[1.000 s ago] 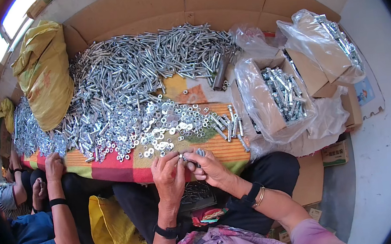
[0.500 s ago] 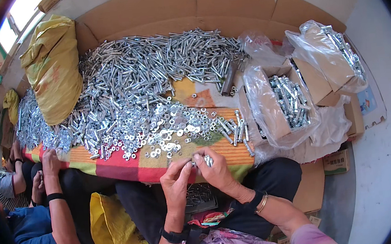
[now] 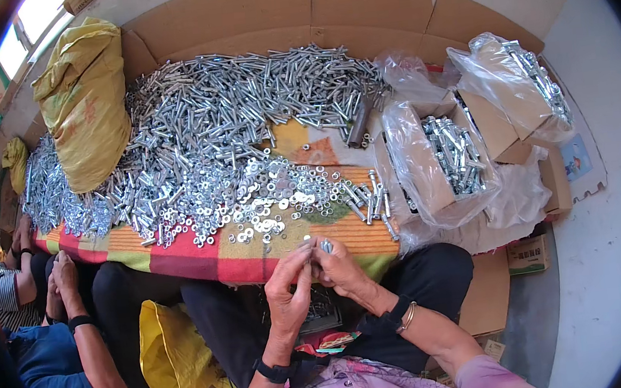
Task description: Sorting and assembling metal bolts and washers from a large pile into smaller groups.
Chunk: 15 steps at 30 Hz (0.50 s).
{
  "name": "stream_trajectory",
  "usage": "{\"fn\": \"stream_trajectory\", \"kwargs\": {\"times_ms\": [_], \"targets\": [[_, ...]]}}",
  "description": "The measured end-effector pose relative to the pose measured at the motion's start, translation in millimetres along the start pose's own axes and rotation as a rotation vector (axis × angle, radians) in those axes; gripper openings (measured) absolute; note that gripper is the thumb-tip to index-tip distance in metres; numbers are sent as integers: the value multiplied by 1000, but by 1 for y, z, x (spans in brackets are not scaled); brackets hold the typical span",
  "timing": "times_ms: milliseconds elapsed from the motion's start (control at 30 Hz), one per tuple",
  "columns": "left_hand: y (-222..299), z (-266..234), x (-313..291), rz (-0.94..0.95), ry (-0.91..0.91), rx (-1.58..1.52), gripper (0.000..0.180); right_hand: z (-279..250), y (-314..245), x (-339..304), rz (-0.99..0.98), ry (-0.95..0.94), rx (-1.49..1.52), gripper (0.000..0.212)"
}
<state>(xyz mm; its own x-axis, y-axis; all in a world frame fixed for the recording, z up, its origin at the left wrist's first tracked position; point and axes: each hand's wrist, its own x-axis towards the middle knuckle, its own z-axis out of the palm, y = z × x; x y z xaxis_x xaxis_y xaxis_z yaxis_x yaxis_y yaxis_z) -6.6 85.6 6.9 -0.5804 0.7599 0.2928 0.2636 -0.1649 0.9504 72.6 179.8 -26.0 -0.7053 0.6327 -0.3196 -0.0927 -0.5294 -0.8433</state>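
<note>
Checked cloth (image 3: 239, 268) spans the centre; upright cardboard (image 3: 371, 5) lines the top edge, probably containing the bolt pile (image 3: 242, 99). Loose washers (image 3: 267, 224) lie mid-frame, presumably for easy reach. Lower centre: right hand (image 3: 344, 269) has fingers curled around bolts (image 3: 326, 245), likely freeing its thumb. Left hand (image 3: 288, 293) fingertips meet the right's; cannot tell whether they clamp anything.
</note>
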Motion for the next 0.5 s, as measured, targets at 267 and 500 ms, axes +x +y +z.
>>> {"fn": "stream_trajectory", "kwargs": {"times_ms": [267, 500], "targets": [[-1, -20, -17, -23, -69, 189, 31, 33, 29, -43, 315, -107, 48, 13], [-7, -46, -37, -300, 62, -156, 36, 45, -36, -54, 87, -97, 347, 14]]}}
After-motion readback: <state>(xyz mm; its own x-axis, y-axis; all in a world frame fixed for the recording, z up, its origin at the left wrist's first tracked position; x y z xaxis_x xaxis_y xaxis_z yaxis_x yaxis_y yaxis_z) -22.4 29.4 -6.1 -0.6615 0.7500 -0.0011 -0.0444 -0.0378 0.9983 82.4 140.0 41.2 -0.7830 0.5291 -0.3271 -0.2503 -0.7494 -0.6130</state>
